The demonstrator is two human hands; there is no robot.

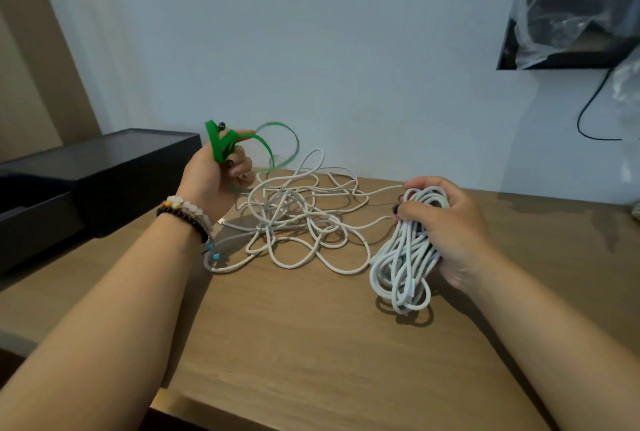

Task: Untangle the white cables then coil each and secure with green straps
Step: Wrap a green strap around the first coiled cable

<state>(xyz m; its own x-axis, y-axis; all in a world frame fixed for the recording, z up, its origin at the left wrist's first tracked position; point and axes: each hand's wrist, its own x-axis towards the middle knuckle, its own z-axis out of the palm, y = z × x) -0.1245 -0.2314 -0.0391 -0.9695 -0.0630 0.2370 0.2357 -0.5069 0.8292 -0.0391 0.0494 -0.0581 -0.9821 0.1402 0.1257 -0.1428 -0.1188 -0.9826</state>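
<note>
Left hand (216, 176) fingers grasp green straps (221, 146), raised over the worktop (311, 344). Centre: white cables (298, 216) lie tangled, not yet coiled. Right hand (446, 233) fingers clenched round one coiled cable (401, 268), unstrapped. Roughly one coil done; strapping and the rest remain.

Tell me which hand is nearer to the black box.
Left. The left hand, gripping the green straps, is raised just right of the black box. The right hand holds the coiled white cable far across the table.
</note>
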